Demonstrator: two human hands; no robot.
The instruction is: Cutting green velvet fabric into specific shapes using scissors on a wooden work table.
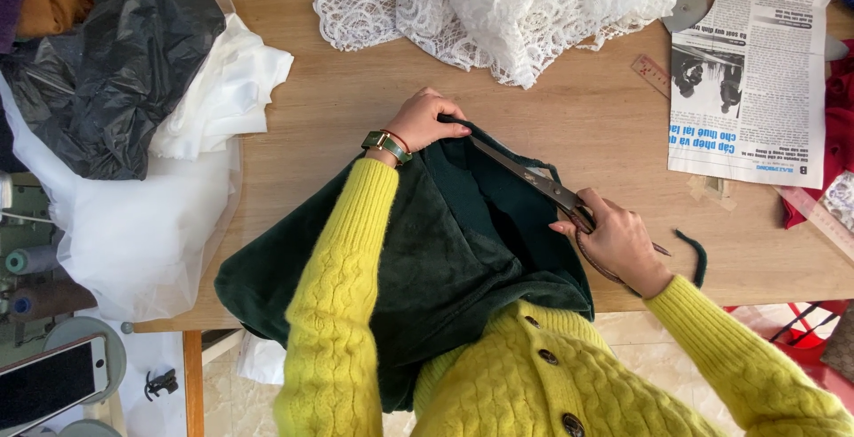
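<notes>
A dark green velvet cloth (445, 250) lies across the near edge of the wooden table (338, 108) and hangs into my lap. My left hand (425, 121), with a green watch on the wrist, grips the cloth's far edge. My right hand (616, 239) holds a pair of large scissors (525, 173) by the handles. Their blades point up and left along the cloth's edge, toward my left hand. A thin strip of green cloth (694, 254) lies on the table just right of my right hand.
White lace (507, 1) is heaped at the table's far side. A newspaper (752, 72) and a wooden ruler (651, 72) lie at the right. A black plastic bag (116, 54) and white cloth (151, 214) are at the left. A phone (49, 384) rests at the lower left.
</notes>
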